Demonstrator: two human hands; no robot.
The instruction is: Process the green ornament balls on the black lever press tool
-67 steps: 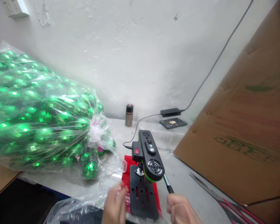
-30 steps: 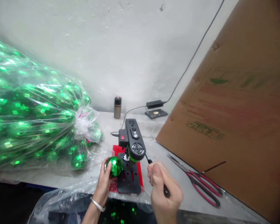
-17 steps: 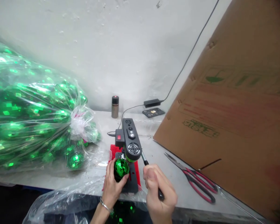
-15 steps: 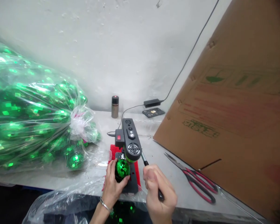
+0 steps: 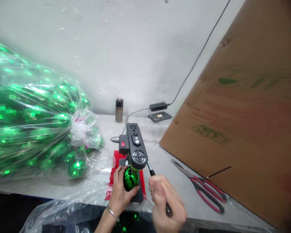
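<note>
My left hand (image 5: 120,187) is closed round a shiny green faceted ball (image 5: 131,178), thumb at its lower right and fingers along its left side. The ball sits under the front end of a small black bench machine (image 5: 137,142) with round vents and a red switch. My right hand (image 5: 168,202) grips the black-ended metal lever (image 5: 149,166) on the machine's right side. Beneath the machine's black base lies a red cloth (image 5: 115,161). The contact between ball and machine head is partly hidden.
A tied clear bag (image 5: 38,123) full of green balls fills the left. Large scissors (image 5: 201,187) lie at right beside a leaning cardboard box (image 5: 232,113). Behind are a bottle (image 5: 119,110), a phone (image 5: 159,116) and a power adapter (image 5: 158,106). An open plastic bag (image 5: 60,210) hangs at the front edge.
My left hand has shifted slightly right and turned the ball, so a different side of it faces up. My right hand stays on the lever, nearly unmoved.
</note>
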